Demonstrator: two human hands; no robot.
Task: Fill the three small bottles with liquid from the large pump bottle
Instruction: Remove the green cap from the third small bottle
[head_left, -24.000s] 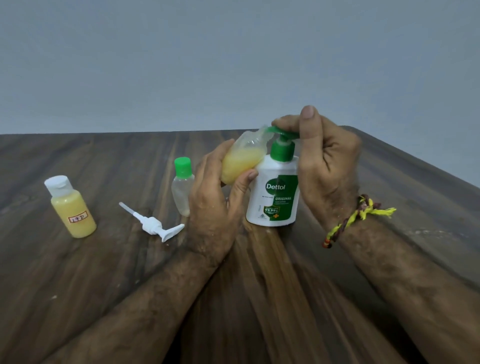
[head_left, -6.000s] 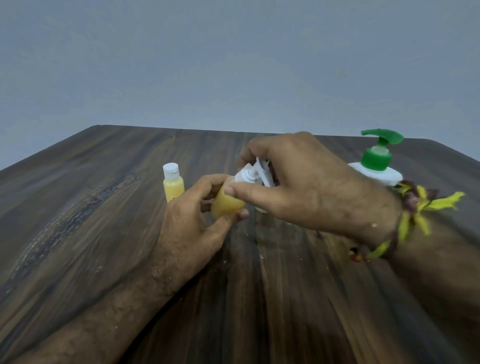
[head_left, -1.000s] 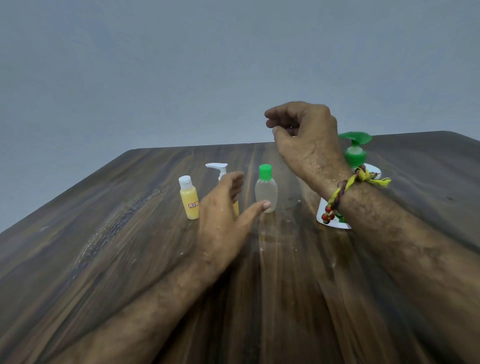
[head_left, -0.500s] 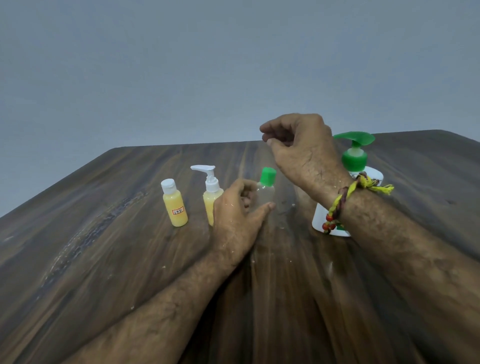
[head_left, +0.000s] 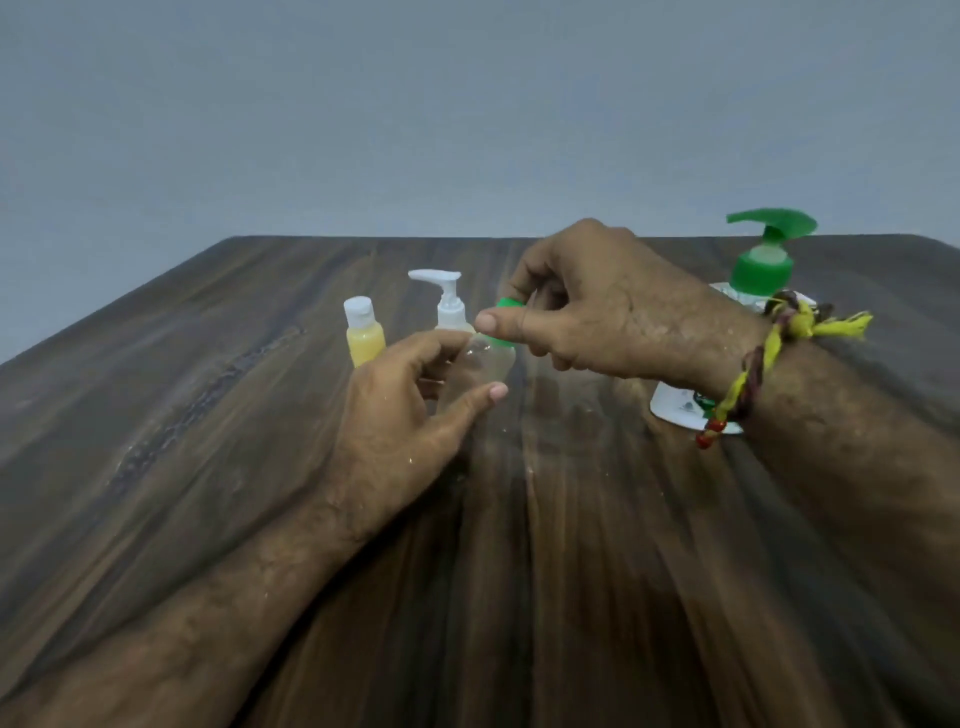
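My left hand grips the body of a small clear bottle that looks empty, just above the table. My right hand pinches that bottle's green cap between thumb and fingers. Behind my left hand stand a small white-capped bottle full of yellow liquid and a small bottle with a white pump top, its body mostly hidden. The large white pump bottle with a green pump stands at the right, partly behind my right wrist.
Everything sits on a dark wooden table whose far edge meets a plain grey wall. Small wet specks lie on the wood near the hands. A knotted yellow and brown thread is tied around my right wrist.
My left hand has closed around the clear bottle and raised it a little. My right hand came down from above and took hold of its green cap.
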